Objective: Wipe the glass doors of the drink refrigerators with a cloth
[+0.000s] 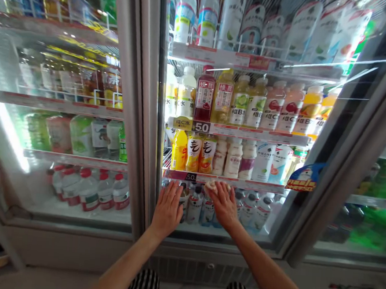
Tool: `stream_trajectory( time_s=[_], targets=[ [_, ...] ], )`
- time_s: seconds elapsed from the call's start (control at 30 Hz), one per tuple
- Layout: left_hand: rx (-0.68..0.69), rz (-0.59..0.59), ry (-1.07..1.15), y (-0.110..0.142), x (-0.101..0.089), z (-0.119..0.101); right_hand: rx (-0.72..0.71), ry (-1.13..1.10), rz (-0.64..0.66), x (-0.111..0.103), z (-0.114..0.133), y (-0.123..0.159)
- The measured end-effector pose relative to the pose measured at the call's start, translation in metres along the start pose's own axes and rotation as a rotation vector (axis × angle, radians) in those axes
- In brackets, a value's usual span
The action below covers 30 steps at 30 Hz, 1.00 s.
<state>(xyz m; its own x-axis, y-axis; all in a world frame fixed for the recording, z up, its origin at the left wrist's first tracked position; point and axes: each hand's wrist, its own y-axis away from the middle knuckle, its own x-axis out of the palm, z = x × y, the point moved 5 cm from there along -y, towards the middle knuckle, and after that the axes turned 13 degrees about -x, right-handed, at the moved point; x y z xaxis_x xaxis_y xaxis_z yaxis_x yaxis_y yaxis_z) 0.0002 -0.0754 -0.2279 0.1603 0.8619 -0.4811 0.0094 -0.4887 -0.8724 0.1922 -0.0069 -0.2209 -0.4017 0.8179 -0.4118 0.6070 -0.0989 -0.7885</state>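
Note:
My right hand (224, 205) presses a pale, crumpled cloth (214, 186) against the glass door (259, 235) of a lit drinks fridge. The cloth pokes out past the fingertips, and part of it lies hidden under the fingers. To the left, my left hand (167, 209) reaches up in front of the same door with its fingers stretched out, holding nothing. Whether its palm touches the glass I cannot tell. Behind both hands, small dark-capped bottles (195, 205) stand on the fridge floor. Just above the fingertips runs a shelf edge (249, 184) with a price tag.
Shelves of bottled drinks (223, 96) fill the fridge behind the glass. A metal frame (140, 114) separates this door from a left section with red-capped bottles (87, 190). An angled door frame (348, 190) stands at the right. My knees, in striped cloth (143, 284), are below.

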Motion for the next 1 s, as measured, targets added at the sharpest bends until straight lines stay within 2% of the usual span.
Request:
stream_trajectory(
  time_s=[0.07, 0.1, 0.2, 0.27, 0.3, 0.4, 0.47, 0.6, 0.67, 0.77, 0.83, 0.9, 1.0],
  targets=[
    [0.023, 0.015, 0.022, -0.002, 0.005, -0.011, -0.052, 0.002, 0.036, -0.002, -0.007, 0.012],
    [0.032, 0.02, 0.033, -0.004, 0.008, -0.016, -0.022, 0.026, 0.026, -0.004, -0.015, 0.015],
    [0.042, 0.025, 0.057, -0.006, 0.014, -0.03, 0.218, 0.147, -0.099, -0.017, -0.048, 0.02],
    [0.056, 0.027, 0.066, -0.008, 0.018, -0.04, 0.331, 0.194, -0.164, -0.022, -0.06, 0.026],
    [0.068, 0.028, 0.07, -0.008, 0.02, -0.045, 0.337, 0.202, -0.175, -0.023, -0.061, 0.03],
    [0.109, 0.032, 0.076, -0.012, 0.024, -0.059, 0.241, 0.195, -0.14, -0.021, -0.059, 0.04],
    [0.129, 0.025, 0.081, -0.016, 0.024, -0.067, 0.23, 0.189, -0.126, -0.023, -0.07, 0.04],
    [0.149, -0.01, 0.097, -0.027, 0.024, -0.08, 0.44, 0.233, -0.262, -0.043, -0.111, 0.028],
    [0.16, -0.014, 0.103, -0.03, 0.024, -0.086, 0.473, 0.242, -0.316, -0.048, -0.118, 0.028],
    [0.185, -0.012, 0.117, -0.033, 0.024, -0.093, 0.373, 0.219, -0.263, -0.043, -0.115, 0.043],
    [0.192, -0.017, 0.128, -0.036, 0.023, -0.094, 0.338, 0.208, -0.202, -0.041, -0.123, 0.056],
    [0.179, -0.029, 0.139, -0.04, 0.021, -0.092, 0.46, 0.233, -0.231, -0.048, -0.148, 0.068],
    [0.141, -0.058, 0.147, -0.051, 0.018, -0.089, 0.729, 0.319, -0.387, -0.064, -0.176, 0.076]
  ],
)
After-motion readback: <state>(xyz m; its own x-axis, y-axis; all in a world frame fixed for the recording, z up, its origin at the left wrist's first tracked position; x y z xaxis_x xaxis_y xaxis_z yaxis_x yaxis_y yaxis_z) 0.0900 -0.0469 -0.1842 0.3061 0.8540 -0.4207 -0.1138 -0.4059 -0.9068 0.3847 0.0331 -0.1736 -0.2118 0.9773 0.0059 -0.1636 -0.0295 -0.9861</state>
